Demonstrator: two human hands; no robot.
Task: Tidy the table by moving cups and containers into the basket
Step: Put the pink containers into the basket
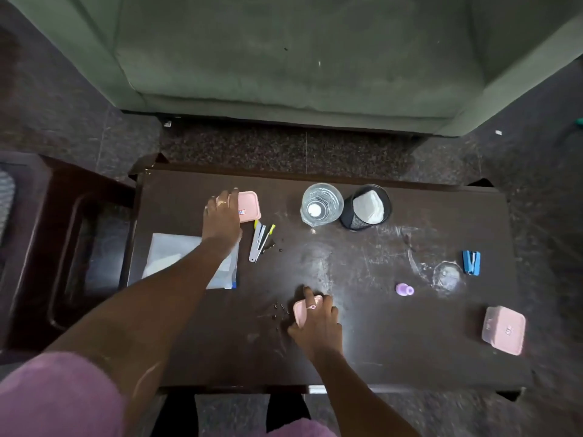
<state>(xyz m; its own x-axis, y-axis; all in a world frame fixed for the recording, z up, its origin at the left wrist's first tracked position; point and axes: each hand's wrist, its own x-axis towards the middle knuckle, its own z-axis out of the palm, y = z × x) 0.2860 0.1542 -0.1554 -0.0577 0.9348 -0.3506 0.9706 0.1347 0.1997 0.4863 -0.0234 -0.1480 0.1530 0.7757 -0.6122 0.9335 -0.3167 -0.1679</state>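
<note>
Right hand (318, 323) grasps a small pink plastic box (299, 313) at lower centre of frame. Its fingers curl over the top and the thumb sits at the near edge. The box touches the dark wooden table (378, 351), or is barely off it; cannot tell which.

Left hand (222, 212), upper left of centre, has its fingers bent over the left end of a pink rectangular lidded container (250, 205). It reads as a grasp, with the container flat on the table and its right half exposed.

Step in hand, by my reading: a double pickup, one container per hand, neither carried off yet.

Other task things lie well apart from both hands:
- Clear drinking glass (321, 203), upper centre.
- Black mesh cup (356, 220) just beside it, holding white paper.
- Larger pink lidded tub (503, 330), lower right.

Also on the table:
- Silver stapler (257, 244) next to the left hand.
- Clear plastic bag (176, 257) under the left forearm.
- Blue stapler (471, 262) and purple bottle (404, 289), right of centre.

No basket is plainly in view. A grey woven shape (6, 203) at the far left edge may be it, but that is unsure.

Next move likely calls for lifting both boxes level, clearing the silver stapler and the small dark bits near the right hand, then finding the basket before carrying across.
</note>
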